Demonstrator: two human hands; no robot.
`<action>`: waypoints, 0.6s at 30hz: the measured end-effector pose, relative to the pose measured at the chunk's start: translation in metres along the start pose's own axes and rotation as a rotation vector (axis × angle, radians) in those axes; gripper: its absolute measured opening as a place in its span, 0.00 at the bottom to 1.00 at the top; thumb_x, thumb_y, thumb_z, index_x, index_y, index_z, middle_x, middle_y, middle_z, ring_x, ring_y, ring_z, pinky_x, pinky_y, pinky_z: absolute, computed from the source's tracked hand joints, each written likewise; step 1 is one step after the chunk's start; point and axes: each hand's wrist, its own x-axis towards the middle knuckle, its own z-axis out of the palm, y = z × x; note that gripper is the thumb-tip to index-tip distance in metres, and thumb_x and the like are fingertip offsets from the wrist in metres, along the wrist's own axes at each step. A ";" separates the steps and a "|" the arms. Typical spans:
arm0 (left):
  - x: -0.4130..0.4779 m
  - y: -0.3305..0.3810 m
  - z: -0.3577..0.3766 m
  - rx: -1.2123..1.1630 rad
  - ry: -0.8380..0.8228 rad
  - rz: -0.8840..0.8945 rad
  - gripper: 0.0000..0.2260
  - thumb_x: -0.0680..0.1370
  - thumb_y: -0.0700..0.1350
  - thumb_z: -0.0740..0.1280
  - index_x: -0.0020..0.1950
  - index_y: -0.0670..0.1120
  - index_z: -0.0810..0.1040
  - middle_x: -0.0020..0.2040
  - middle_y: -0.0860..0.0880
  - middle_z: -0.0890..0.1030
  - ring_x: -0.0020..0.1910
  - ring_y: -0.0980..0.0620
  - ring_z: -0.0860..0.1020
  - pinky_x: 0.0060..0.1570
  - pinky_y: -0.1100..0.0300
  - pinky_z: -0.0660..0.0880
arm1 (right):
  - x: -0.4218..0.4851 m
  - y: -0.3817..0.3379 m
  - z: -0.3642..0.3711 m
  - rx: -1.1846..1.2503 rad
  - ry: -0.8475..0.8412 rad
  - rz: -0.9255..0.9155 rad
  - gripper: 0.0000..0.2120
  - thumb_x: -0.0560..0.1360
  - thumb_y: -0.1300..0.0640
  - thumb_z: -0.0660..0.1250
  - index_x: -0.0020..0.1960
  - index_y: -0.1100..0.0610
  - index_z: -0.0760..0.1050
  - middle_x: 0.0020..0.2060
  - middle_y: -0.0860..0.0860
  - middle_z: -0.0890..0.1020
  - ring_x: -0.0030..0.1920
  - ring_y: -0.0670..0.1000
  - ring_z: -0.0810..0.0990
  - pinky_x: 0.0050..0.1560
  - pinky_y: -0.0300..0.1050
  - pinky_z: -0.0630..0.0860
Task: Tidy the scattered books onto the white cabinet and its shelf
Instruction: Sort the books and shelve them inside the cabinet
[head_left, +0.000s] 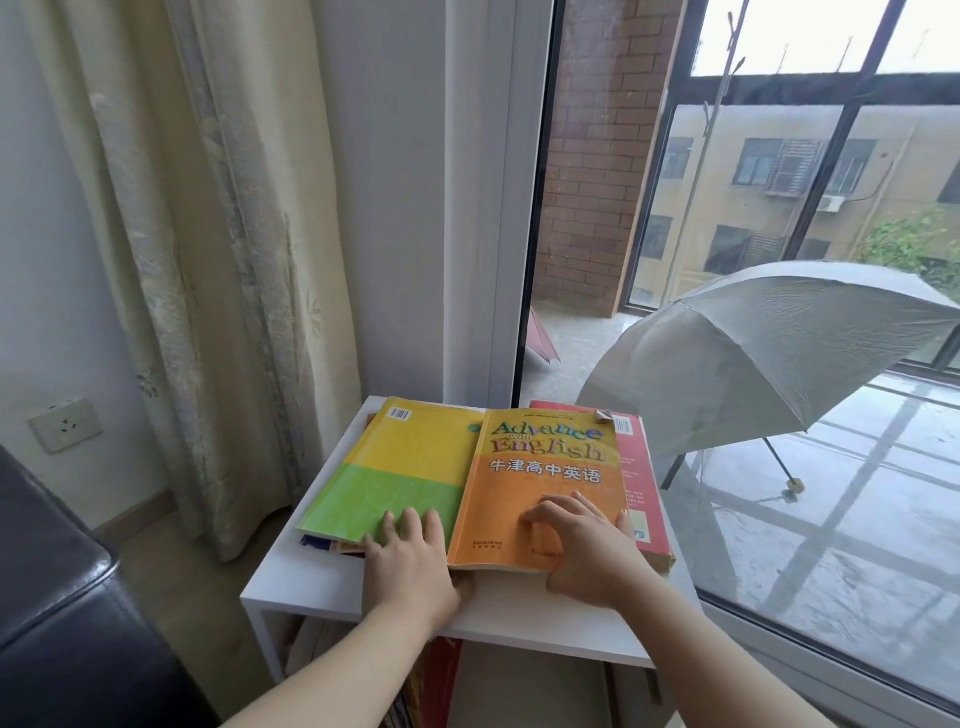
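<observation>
An English textbook lies spread open, face down, on top of the white cabinet. Its yellow-and-green back cover is on the left and its orange front cover on the right. My left hand rests flat on the green part, fingers straight. My right hand is on the orange cover with curled fingers on top and the thumb at the near edge. A red book lies under the right side. Edges of other books show under the left side. More books stand in the shelf below.
A black sofa arm stands close on the left. A pale curtain and a wall socket are behind the cabinet. Glass on the right fronts a balcony holding an open grey umbrella.
</observation>
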 end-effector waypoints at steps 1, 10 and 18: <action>0.001 0.002 -0.001 0.025 -0.004 -0.011 0.31 0.79 0.51 0.57 0.77 0.43 0.46 0.76 0.40 0.53 0.75 0.38 0.53 0.70 0.45 0.60 | 0.000 0.001 -0.001 0.002 -0.004 0.004 0.29 0.73 0.55 0.66 0.70 0.41 0.60 0.74 0.42 0.57 0.77 0.53 0.47 0.69 0.71 0.44; 0.013 0.004 -0.022 0.081 -0.007 0.076 0.29 0.78 0.44 0.57 0.77 0.44 0.49 0.65 0.38 0.70 0.62 0.41 0.72 0.50 0.54 0.73 | -0.001 0.001 0.000 0.013 -0.002 0.014 0.30 0.74 0.55 0.66 0.70 0.41 0.59 0.74 0.42 0.57 0.77 0.53 0.47 0.70 0.70 0.43; 0.001 -0.012 -0.010 0.070 0.065 0.127 0.28 0.80 0.45 0.56 0.77 0.45 0.47 0.69 0.41 0.66 0.65 0.44 0.70 0.53 0.55 0.73 | -0.002 0.000 -0.002 0.021 -0.007 0.016 0.30 0.74 0.54 0.67 0.71 0.41 0.58 0.74 0.42 0.56 0.77 0.53 0.47 0.70 0.70 0.43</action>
